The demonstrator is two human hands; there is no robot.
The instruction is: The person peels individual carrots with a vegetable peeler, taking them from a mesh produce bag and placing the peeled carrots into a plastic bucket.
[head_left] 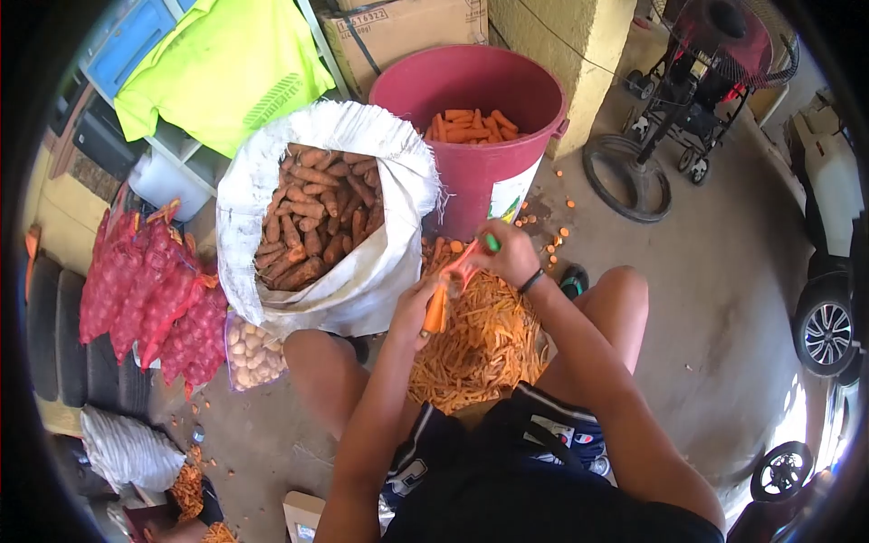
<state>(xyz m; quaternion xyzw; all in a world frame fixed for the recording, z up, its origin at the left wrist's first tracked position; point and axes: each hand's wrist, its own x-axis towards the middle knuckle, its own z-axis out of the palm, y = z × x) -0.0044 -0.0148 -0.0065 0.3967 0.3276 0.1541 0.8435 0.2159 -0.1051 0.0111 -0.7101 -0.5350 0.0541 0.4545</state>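
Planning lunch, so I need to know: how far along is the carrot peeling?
Done: a layer of peeled carrots lies in the red bucket, and a pile of peelings sits between the knees. In hand: the left hand holds a carrot while the right hand works a peeler. Left: the white sack looks nearly full of unpeeled carrots.
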